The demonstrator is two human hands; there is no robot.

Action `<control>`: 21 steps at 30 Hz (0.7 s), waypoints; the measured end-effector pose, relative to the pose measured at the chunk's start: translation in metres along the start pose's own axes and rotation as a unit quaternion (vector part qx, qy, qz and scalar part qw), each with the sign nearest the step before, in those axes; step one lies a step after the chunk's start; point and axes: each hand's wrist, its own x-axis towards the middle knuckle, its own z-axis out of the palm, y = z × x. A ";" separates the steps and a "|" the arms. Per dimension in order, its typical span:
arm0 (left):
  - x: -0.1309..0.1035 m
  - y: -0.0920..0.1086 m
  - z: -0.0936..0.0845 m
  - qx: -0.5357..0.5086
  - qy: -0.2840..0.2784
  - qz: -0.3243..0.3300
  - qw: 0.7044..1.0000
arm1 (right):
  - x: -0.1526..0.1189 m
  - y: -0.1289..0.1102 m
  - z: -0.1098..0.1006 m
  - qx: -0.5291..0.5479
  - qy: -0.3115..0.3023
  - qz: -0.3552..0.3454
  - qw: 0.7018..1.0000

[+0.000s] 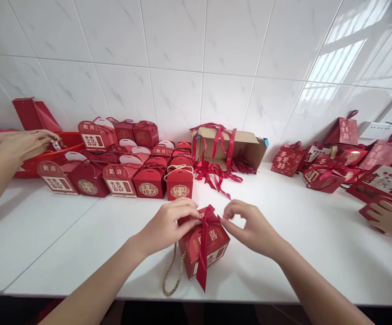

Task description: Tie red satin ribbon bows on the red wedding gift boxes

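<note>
A red gift box (218, 239) with gold lettering stands on the white table in front of me, turned at an angle. A red ribbon (202, 259) is knotted at its top, with one tail hanging down the front. My left hand (170, 223) is closed at the knot, thumb and finger pinching the ribbon. On the other side my right hand (250, 225) has thumb and forefinger pinched on a ribbon end. A twisted rope handle (173, 289) droops from the box's left side onto the table.
Rows of red gift boxes (150, 183) stand at the back left. An open cardboard box (246, 137) spills red ribbons (212, 174). More boxes (327, 174) lie at right, near another person's hand (390, 216). At left, another person's hands (21, 144) work over a red basin (70, 140).
</note>
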 end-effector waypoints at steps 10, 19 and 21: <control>0.003 0.009 -0.002 -0.015 -0.019 -0.037 0.999 | 0.016 -0.005 -0.016 0.035 -0.081 0.006 0.996; 0.005 0.013 -0.004 -0.031 -0.021 -0.118 0.992 | 0.032 0.004 0.003 0.094 -0.086 -0.050 0.991; 0.006 0.013 -0.005 -0.023 -0.021 -0.116 0.993 | 0.030 0.006 0.003 0.080 -0.068 -0.095 0.990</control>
